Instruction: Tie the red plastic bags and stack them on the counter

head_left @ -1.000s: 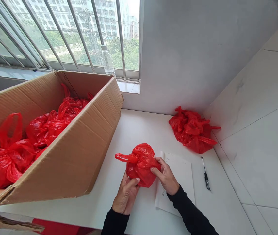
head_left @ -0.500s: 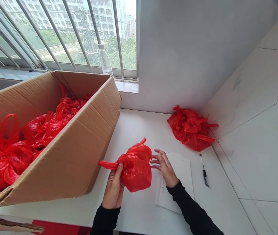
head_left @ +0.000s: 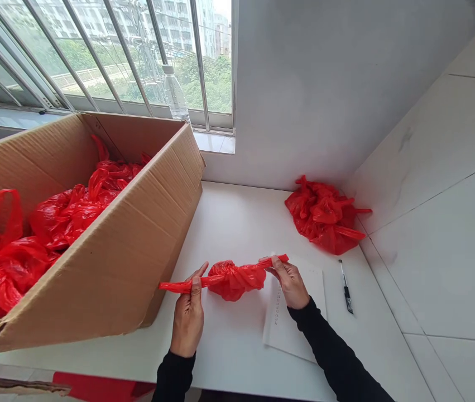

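A small red plastic bag (head_left: 237,282) is stretched between my hands above the white table. My left hand (head_left: 189,315) pinches its left handle between thumb and fingers, with the end sticking out toward the box. On the other side my right hand (head_left: 289,282) is closed on the right handle, whose tip shows past the fingers. The bag's bunched body hangs between the two twisted handles; what it contains is hidden. Below my right hand lies a white sheet of paper (head_left: 300,329) with print along its left side.
At left stands a large open cardboard box (head_left: 137,245) holding several red plastic bags (head_left: 70,218). More bunched red plastic (head_left: 325,218) lies at the back right, near the tiled wall. A black pen (head_left: 347,293) rests right of the paper. A clear bottle (head_left: 175,95) stands on the windowsill.
My right hand, open beside the bag before, now grips its right handle. The bag has turned and is pulled out sideways between both hands. My left hand still holds the left handle.
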`<state>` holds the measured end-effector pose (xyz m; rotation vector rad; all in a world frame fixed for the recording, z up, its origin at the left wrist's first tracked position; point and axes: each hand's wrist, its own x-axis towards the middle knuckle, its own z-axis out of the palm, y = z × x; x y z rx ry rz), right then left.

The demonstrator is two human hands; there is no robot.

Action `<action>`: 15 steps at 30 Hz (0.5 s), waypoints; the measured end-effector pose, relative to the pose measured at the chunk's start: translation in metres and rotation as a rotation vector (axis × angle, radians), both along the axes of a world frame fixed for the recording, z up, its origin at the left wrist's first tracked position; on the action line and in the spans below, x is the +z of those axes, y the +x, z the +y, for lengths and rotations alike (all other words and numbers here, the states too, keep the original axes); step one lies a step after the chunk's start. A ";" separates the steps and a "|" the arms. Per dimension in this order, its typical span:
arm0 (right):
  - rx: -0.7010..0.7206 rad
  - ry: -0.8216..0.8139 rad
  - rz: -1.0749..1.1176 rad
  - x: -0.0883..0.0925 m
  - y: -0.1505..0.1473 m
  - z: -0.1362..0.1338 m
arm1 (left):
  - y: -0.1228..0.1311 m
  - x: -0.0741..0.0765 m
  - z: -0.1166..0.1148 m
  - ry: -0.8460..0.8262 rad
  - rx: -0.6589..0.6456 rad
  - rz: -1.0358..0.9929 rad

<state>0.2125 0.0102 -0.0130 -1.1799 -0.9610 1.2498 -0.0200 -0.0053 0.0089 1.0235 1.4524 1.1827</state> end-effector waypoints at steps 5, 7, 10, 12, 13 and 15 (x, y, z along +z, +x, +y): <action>0.049 -0.095 0.115 -0.003 0.007 -0.003 | 0.013 0.003 -0.001 0.225 -0.093 0.352; 0.045 -0.109 0.129 -0.004 0.009 -0.009 | 0.025 0.001 -0.003 0.370 -0.162 0.554; -0.021 -0.135 0.143 -0.009 0.017 -0.024 | 0.046 -0.010 -0.012 0.421 -0.214 0.750; -0.046 -0.151 0.142 -0.015 0.027 -0.031 | 0.052 -0.016 -0.017 0.352 -0.319 0.777; -0.047 -0.159 0.147 -0.019 0.033 -0.033 | 0.050 -0.015 -0.021 0.334 -0.325 0.763; -0.031 -0.198 0.141 -0.027 0.043 -0.033 | 0.035 -0.003 -0.032 0.319 -0.304 0.673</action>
